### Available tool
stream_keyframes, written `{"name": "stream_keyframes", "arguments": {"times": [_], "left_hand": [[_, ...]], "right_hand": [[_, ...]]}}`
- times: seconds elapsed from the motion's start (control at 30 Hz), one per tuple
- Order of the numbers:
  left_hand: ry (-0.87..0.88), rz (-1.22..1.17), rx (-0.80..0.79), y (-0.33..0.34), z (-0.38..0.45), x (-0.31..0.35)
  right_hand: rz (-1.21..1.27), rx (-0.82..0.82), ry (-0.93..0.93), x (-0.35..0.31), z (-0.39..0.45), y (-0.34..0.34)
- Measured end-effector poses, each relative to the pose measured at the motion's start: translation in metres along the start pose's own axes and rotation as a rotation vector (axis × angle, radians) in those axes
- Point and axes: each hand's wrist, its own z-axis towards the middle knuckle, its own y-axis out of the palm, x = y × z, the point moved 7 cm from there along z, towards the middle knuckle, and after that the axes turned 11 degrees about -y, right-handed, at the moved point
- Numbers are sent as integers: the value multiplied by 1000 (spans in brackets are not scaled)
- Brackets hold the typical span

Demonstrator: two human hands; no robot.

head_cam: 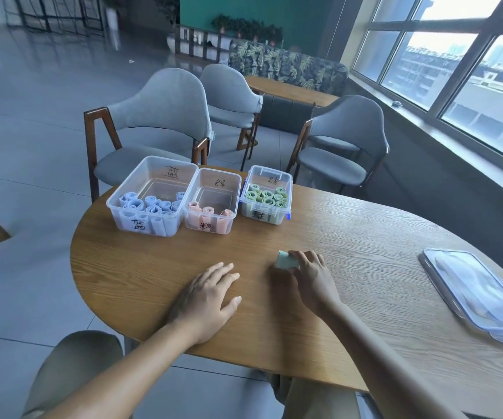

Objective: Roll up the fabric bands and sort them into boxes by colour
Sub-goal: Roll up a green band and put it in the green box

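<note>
At lower centre the left hand [206, 300] lies flat on the wooden worktop [350, 237], fingers spread. Just right, the right hand [312, 275] curls its fingers round a green roll [285, 260]. Three boxes [211, 201] sit beyond; grey chairs [165, 116], perhaps a sofa, farther.

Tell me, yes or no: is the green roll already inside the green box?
No, the right hand grips the green roll on the table, apart from the green box.
</note>
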Motion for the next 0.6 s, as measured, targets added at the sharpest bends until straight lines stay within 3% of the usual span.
{"name": "stream_keyframes", "arguments": {"times": [0.6], "left_hand": [[37,-100,-19,-9,0,1]], "right_hand": [[-65,-56,-369,-84,-31,11]]}}
